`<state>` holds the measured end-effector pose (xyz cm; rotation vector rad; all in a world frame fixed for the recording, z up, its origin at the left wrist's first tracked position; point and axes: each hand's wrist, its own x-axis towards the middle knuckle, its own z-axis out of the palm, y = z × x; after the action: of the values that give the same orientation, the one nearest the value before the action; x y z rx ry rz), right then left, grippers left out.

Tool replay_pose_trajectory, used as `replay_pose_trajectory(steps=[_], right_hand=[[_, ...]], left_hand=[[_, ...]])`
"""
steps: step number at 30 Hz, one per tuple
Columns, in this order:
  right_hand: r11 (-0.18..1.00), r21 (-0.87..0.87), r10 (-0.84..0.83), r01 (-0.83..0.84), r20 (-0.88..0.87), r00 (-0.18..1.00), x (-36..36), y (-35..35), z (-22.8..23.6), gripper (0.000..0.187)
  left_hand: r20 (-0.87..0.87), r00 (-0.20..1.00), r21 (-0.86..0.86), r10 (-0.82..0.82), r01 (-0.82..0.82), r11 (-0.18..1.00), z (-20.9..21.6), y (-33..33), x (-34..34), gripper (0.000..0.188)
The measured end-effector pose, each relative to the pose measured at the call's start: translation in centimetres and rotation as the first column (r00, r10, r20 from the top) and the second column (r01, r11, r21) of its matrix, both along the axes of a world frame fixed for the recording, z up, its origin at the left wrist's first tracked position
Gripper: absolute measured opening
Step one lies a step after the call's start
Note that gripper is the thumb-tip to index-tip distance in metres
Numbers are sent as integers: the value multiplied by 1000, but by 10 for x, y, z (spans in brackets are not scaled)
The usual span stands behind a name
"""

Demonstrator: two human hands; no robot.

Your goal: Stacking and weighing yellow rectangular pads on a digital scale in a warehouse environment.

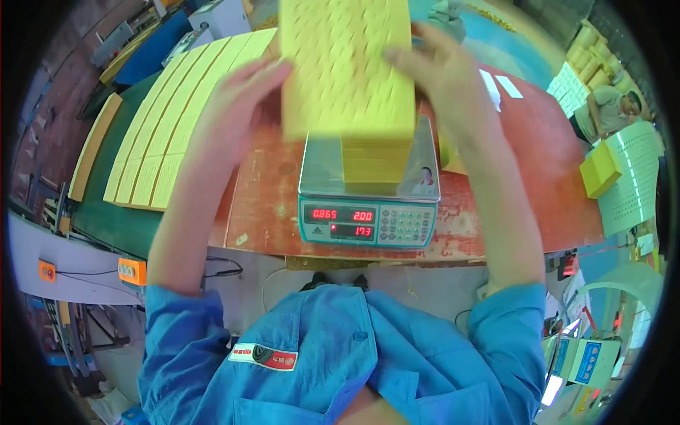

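Note:
Between my two hands is a stack of yellow paper (347, 71) with rows of small slits pressed into its face. My left hand (248, 92) grips its left edge, and my right hand (432, 67) has its thumb on the front and its fingers behind the right edge. Slight blur lies over the stack and both hands. Below and behind it, a second yellow paper stack (375, 159) stands on the metal pan of a digital scale (368, 223), partly hidden by the held one. Red digits glow on the scale's display.
The scale sits on a worn red tabletop (269, 191). Long rows of yellow paper stacks (166, 134) lie on a green surface (99, 219) at left. White slips (508, 86) lie at right. Farther right, a person (609, 110) is near a yellow block (600, 170).

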<state>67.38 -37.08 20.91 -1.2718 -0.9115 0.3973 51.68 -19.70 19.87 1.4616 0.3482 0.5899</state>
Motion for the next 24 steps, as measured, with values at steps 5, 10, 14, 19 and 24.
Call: replay_pose_trajectory(steps=[5, 10, 14, 19, 24], right_hand=[[981, -9, -192, 193, 70, 979, 94, 36, -4, 43], [930, -104, -330, 352, 182, 926, 121, 42, -37, 43], [881, -124, -396, 457, 333, 855, 127, 37, -51, 42], [872, -89, -416, 482, 385, 824, 116, 31, -54, 39], [846, -114, -427, 522, 444, 788, 103, 24, -55, 37]], left_hand=[[-114, 980, 128, -162, 177, 976, -5, 63, 100, 23], [-271, 940, 71, -209, 236, 969, -24, 70, 122, 23], [-310, 930, 99, -196, 237, 966, -26, 61, 121, 24], [-306, 928, 115, -212, 257, 959, -29, 60, 116, 26], [-315, 930, 104, -191, 234, 967, -34, 57, 115, 25]])
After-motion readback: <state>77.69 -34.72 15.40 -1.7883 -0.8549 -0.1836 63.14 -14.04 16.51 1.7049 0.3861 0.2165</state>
